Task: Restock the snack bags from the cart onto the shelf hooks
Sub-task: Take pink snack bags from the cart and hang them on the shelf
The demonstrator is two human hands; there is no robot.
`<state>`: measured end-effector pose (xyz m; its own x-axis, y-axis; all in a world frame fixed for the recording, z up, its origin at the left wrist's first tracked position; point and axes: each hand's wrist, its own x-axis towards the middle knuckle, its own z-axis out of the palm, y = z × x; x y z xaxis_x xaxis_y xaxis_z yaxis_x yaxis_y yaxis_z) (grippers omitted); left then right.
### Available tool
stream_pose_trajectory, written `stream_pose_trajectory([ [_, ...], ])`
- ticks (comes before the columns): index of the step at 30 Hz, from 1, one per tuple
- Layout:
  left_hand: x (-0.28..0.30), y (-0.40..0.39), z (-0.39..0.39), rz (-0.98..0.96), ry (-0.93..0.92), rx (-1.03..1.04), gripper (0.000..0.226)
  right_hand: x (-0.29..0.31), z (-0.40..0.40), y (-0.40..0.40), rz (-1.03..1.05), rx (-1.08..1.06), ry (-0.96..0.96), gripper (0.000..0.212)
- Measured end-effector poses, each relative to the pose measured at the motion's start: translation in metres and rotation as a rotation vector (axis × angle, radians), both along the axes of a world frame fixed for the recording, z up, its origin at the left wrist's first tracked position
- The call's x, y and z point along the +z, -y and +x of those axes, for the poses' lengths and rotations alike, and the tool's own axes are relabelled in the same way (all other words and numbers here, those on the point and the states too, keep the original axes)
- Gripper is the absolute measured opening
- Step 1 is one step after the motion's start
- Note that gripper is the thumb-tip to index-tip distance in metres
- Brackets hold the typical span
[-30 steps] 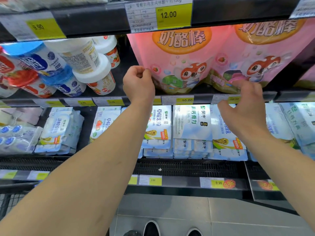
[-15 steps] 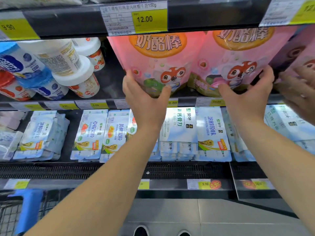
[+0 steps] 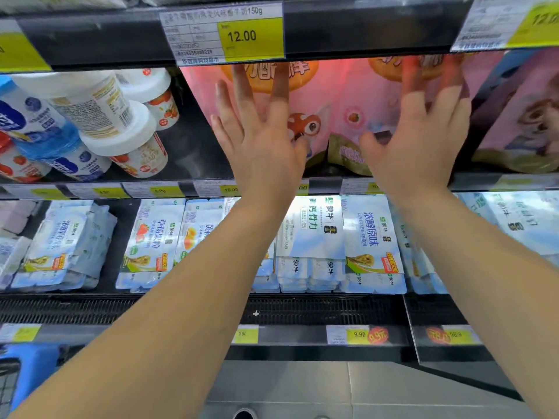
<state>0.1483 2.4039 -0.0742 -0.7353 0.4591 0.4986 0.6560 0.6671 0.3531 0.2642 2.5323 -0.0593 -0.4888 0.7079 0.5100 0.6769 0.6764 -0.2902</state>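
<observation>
Two pink snack bags with a cartoon squirrel hang side by side under the top shelf rail. My left hand (image 3: 257,131) lies flat, fingers spread, on the front of the left pink bag (image 3: 314,95). My right hand (image 3: 423,131) lies flat and spread against the right pink bag (image 3: 363,95), its fingertips blurred near the bag's top. Neither hand grips anything. The hooks are hidden behind the rail. A further pink bag (image 3: 520,116) hangs at the far right.
White yoghurt tubs (image 3: 115,116) and blue bottles (image 3: 36,128) fill the shelf to the left. Pale blue dairy packs (image 3: 314,237) line the shelf below. A price tag (image 3: 223,34) sits on the top rail. The cart's blue handle (image 3: 33,367) shows bottom left.
Both hands rose from the bags' lower edges to their upper fronts and opened flat. The view shifted slightly right and closer.
</observation>
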Motion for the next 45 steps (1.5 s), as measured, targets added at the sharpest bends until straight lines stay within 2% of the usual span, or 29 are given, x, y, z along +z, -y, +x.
stream_pose_trajectory([
  [6,0.011,-0.009,-0.006,-0.069,0.078,0.04,0.084,0.016,-0.002,-0.002,-0.07,-0.018,0.141,0.074],
  [10,0.013,-0.01,-0.008,-0.077,0.1,0.034,0.086,0.016,-0.004,-0.011,-0.073,0.027,0.134,0.092],
  [18,0.014,-0.013,-0.018,-0.063,0.145,0.009,0.089,0.014,-0.003,-0.021,-0.087,0.076,0.123,0.094],
  [23,-0.002,0.002,-0.005,0.049,0.165,-0.053,0.099,0.001,0.01,-0.013,-0.128,0.066,0.022,0.096],
  [26,-0.019,0.015,0.003,0.204,0.2,-0.062,0.097,-0.01,0.017,-0.009,-0.185,0.026,-0.145,0.095],
  [31,-0.027,0.02,0.008,0.433,0.406,0.003,0.105,-0.021,0.023,-0.011,-0.44,-0.026,-0.432,0.115],
  [37,-0.034,0.007,0.007,0.435,0.421,0.097,0.118,-0.025,0.008,-0.008,-0.525,-0.053,-0.562,0.112],
  [42,-0.04,-0.004,0.024,0.306,0.37,0.26,0.134,-0.03,0.002,0.001,-0.536,-0.143,-0.483,0.123],
  [45,-0.044,-0.009,0.027,0.316,0.416,0.323,0.134,-0.031,0.0,0.003,-0.543,-0.173,-0.47,0.123],
])
